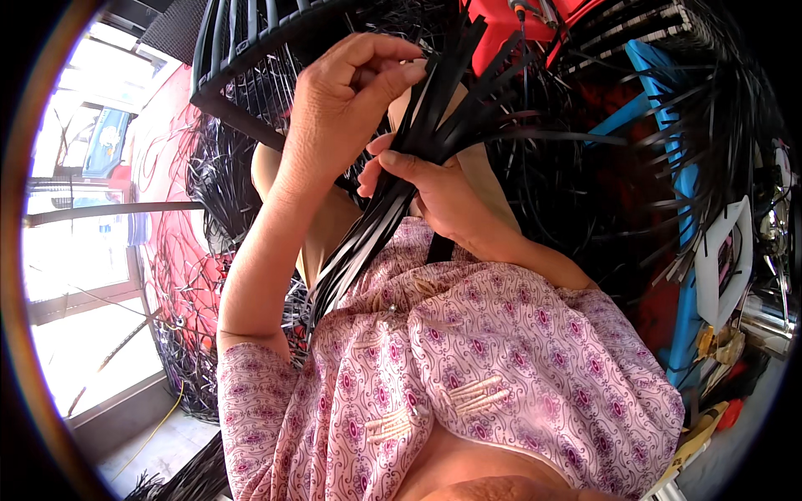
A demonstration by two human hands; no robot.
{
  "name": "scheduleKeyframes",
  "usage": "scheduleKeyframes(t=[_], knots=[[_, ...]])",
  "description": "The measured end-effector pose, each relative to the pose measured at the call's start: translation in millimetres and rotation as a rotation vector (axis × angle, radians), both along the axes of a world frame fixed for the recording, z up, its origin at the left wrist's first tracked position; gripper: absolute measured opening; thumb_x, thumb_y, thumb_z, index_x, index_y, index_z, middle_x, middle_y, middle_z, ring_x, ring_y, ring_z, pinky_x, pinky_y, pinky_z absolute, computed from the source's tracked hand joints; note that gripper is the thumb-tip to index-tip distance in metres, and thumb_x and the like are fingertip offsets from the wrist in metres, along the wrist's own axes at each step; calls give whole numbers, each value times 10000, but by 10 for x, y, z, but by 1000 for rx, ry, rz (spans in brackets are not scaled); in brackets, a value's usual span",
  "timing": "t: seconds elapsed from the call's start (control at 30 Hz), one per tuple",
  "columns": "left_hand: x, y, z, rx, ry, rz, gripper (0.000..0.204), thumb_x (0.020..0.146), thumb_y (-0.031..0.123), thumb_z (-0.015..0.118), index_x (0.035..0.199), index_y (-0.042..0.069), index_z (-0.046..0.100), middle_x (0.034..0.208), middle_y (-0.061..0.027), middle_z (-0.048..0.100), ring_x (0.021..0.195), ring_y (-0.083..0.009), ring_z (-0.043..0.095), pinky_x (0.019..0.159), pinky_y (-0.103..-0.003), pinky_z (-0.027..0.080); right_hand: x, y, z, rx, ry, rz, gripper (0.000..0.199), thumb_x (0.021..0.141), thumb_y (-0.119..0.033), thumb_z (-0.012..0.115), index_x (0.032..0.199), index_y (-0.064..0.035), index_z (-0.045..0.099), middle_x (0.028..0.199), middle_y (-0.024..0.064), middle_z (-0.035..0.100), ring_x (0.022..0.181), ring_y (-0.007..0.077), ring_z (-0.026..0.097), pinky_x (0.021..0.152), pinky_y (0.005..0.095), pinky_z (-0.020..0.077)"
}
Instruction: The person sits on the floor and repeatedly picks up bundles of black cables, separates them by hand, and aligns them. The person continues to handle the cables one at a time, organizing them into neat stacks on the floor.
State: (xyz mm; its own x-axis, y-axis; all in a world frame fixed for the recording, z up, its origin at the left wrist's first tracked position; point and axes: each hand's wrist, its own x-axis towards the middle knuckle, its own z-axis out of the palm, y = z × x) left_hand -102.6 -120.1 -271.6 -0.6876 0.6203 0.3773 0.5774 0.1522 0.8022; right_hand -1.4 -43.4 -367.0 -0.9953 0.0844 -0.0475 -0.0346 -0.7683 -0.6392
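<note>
A bundle of flat black plastic strips [458,125] lies across my lap, its ends fanned out at the top and its tails trailing down to the left over the patterned cloth of my top. My right hand [447,196] wraps round the middle of the bundle, thumb on top. Above and to the left, my left hand [351,92] is closed in a pinch, thumb against forefinger, at the edge of one strip near the fanned ends. Its other fingers are curled and partly hidden.
A dark slatted frame [242,58] stands at the top left. Loose black strips [221,184] heap on both sides. A red plastic piece [494,33] sits at the top. To the right are a blue frame [687,179] and a white frame-shaped piece [708,284].
</note>
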Motion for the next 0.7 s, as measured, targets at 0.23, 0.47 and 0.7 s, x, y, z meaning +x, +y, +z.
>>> scheduleKeyframes(t=[0.23,0.47,0.7], knots=[[42,16,75,-171,248,-476,435,705,34,762,1129,98,689,933,-11,564,607,-64,480,575,-206,420,1,-65,-30,225,79,-125,139,931,-102,593,992,22,582,796,99,636,772,183,631,718,318,523],[-11,-43,186,-232,88,-419,135,747,-5,720,881,3,712,789,-52,601,686,-111,608,585,-240,458,-30,-43,27,280,134,-125,100,936,-81,575,923,17,582,729,84,616,705,178,616,671,308,517],[2,70,229,-131,-202,-169,115,854,109,666,936,40,705,775,1,624,623,-36,534,565,-189,426,47,-18,-73,107,127,17,181,948,-166,572,1011,2,597,718,84,598,671,177,610,636,304,504]])
